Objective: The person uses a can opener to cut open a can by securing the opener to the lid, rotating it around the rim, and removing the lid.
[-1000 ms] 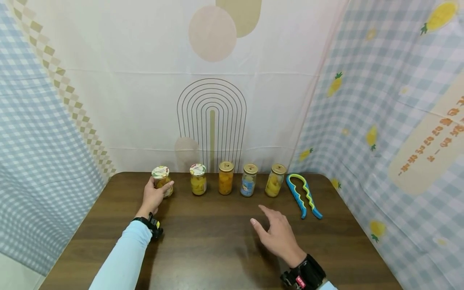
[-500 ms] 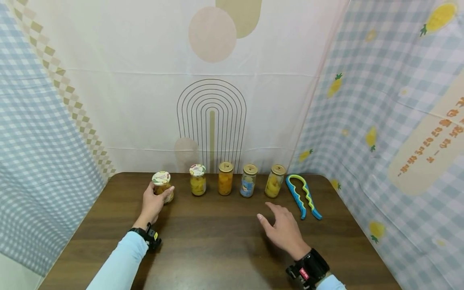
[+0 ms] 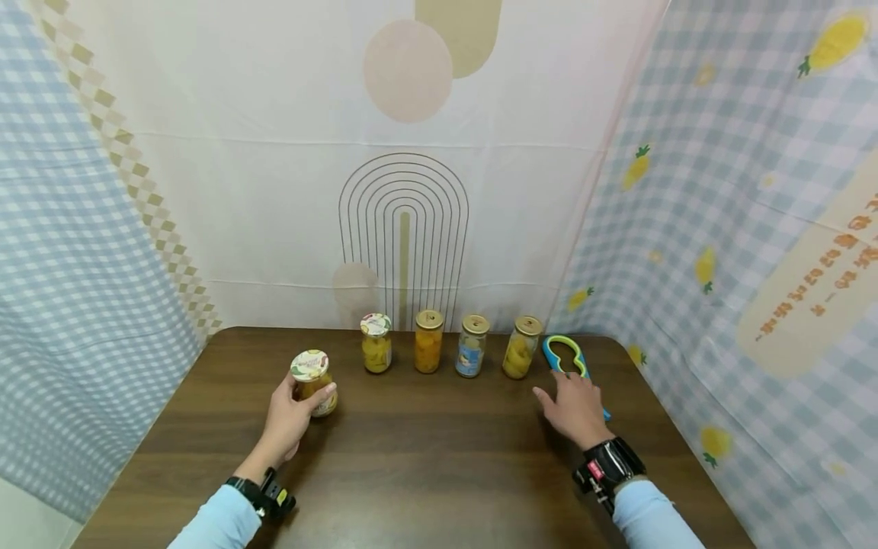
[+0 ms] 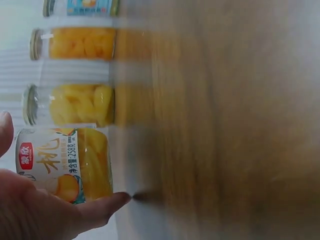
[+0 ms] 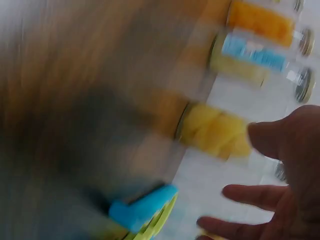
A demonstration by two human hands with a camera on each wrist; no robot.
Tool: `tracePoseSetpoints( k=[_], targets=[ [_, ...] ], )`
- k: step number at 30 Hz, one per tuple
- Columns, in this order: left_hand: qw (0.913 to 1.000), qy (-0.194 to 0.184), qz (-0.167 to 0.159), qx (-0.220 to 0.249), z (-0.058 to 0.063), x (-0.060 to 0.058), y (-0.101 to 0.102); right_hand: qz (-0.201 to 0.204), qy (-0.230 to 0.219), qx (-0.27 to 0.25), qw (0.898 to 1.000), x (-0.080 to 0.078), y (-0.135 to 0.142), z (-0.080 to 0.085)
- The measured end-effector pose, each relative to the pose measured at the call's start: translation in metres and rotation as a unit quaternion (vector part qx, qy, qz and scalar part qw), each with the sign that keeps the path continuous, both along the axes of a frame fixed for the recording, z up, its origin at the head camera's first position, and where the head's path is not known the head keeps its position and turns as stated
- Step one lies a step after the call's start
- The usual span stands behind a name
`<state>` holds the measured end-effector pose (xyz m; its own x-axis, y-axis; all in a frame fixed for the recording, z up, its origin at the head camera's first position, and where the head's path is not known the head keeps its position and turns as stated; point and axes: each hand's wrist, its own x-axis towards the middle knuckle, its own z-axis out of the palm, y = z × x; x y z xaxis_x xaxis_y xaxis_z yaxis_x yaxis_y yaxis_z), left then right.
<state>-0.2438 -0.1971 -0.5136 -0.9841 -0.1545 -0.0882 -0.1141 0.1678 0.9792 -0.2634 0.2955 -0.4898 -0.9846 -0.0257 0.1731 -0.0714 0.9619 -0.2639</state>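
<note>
My left hand (image 3: 288, 419) grips a glass jar of yellow fruit (image 3: 312, 385) with a white patterned lid, thumb on one side and fingers on the other. Its peach label (image 4: 47, 160) faces the left wrist camera. Whether the jar's base touches the table, I cannot tell. Over on the right, my right hand (image 3: 576, 408) is above a blue and lime-green jar opener (image 3: 551, 352) and hides much of it. In the right wrist view the fingers (image 5: 255, 196) are spread and relaxed, apart from the jar opener (image 5: 145, 210).
Along the back of the brown table (image 3: 411, 473) stand a white-lidded jar (image 3: 376, 352), an orange-fruit jar (image 3: 428, 349), a blue-labelled jar (image 3: 470, 354) and a yellow-fruit jar (image 3: 519, 357). A white patterned cloth (image 3: 274, 213) hangs behind; checked cloths flank both sides.
My left hand has brought its jar from the back row toward me. My right hand has moved right, from in front of the jars to over the jar opener.
</note>
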Motion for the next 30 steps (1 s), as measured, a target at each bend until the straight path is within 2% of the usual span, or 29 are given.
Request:
tracePoseSetpoints(
  k=[3,7,12,18,23,30],
  targets=[
    [0.9998,-0.002,-0.012,-0.015,0.004,0.013,0.002,-0.034,-0.046,0.010,0.998,-0.009,0.012,0.000],
    [0.9993,0.000,-0.022,-0.030,0.008,0.028,0.005,-0.064,-0.094,-0.009,0.993,-0.020,0.025,-0.006],
    [0.9993,0.003,-0.027,-0.027,0.012,0.045,0.014,-0.096,-0.115,-0.039,0.988,-0.026,0.037,-0.018],
    [0.9993,0.012,-0.023,-0.026,0.011,0.062,0.027,-0.091,-0.131,-0.012,0.987,-0.029,0.047,-0.026],
    [0.9994,0.014,-0.022,-0.023,0.010,0.068,0.038,-0.084,-0.133,0.013,0.987,-0.034,0.051,-0.026],
    [0.9983,0.013,-0.049,-0.027,0.011,0.069,0.044,-0.096,-0.161,0.010,0.982,-0.038,0.052,-0.026]
  ],
)
